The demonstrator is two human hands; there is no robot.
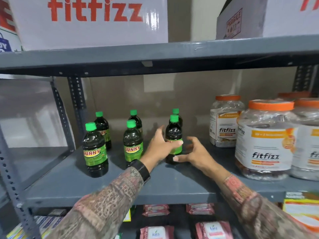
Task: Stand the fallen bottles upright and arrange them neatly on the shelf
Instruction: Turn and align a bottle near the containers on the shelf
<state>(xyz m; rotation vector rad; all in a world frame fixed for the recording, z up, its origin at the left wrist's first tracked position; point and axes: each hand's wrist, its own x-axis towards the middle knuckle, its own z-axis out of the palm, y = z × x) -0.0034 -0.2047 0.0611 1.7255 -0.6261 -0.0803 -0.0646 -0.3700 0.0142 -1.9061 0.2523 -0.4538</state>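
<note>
1. Spanning the frame, the grey metal shelf (120, 183) has white fitfizz boxes (93, 19) on the tier above.
2. At right stand orange-lidded fitfizz jars (265, 138).
3. Left of centre, six green-capped bottles, all upright, form three pairs; the front right bottle (173, 133) sits mid-frame.
4. The left hand (160, 147) wraps that bottle's label, thumb across the front.
5. The right hand (195, 152) is spread open, thumb touching the bottle's base, gripping nothing.
</note>
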